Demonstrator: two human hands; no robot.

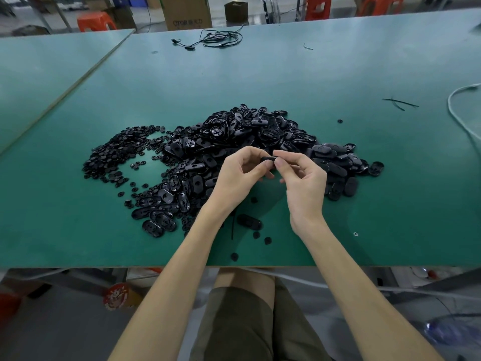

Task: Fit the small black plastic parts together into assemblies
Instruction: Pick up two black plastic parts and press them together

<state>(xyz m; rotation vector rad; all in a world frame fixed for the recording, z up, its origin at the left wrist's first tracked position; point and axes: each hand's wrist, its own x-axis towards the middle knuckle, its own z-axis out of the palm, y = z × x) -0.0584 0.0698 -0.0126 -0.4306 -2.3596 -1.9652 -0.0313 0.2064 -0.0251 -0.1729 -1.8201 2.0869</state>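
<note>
Above the green table, my left hand and my right hand meet and pinch one small black oval part between their fingertips, held edge-on. Behind them spreads a big heap of black oval shells. A flatter scatter of small round black pieces lies to the left. More oval shells lie in front of my left wrist. Whether a second piece sits inside the held part is hidden by my fingers.
One oval part and a few round pieces lie loose between my forearms near the front edge. A black cable coil rests at the far side, a white cable at the right. Red stools and cardboard boxes stand beyond the table.
</note>
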